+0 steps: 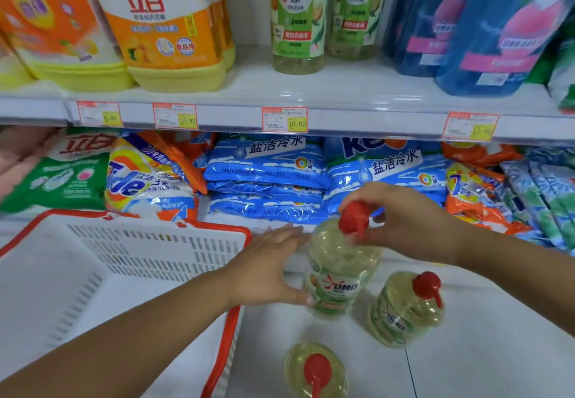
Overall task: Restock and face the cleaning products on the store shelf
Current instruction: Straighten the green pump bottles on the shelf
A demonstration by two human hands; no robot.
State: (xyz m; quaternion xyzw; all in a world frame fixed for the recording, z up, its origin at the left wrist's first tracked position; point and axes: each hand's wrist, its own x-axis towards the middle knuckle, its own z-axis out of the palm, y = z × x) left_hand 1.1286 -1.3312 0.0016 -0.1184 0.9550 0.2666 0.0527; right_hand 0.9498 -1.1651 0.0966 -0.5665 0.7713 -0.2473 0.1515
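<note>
**Hands at the shelf front, head view.** The right hand (pixel 404 226) enters from the right edge of the frame, its forearm slanting up toward centre. It arches over the red cap (pixel 354 219) of an upright OMO bottle (pixel 339 273) at centre frame. Its fingers (pixel 361 194) curl down round the cap and pinch it against the thumb.

The left hand (pixel 270 270) reaches in from the lower left corner on an outstretched forearm and lies against the bottle's left side. Its fingers are straight and pressed together, pointing to the upper right past the bottle's shoulder, and the thumb is spread wide and touches the label. Whether the bottle's base rests on the floor (pixel 482 351) cannot be told.

A second bottle (pixel 404 310) stands on the floor just right of the held one, and a third bottle (pixel 314 369) stands at bottom centre. A white basket (pixel 124 257) with a red rim fills the lower left, beside the left forearm. The upper shelf (pixel 342 86) carries two shelved OMO bottles (pixel 298 18) at upper centre. Blue bags (pixel 267 173) are stacked on the lower shelf behind the hands.
</note>
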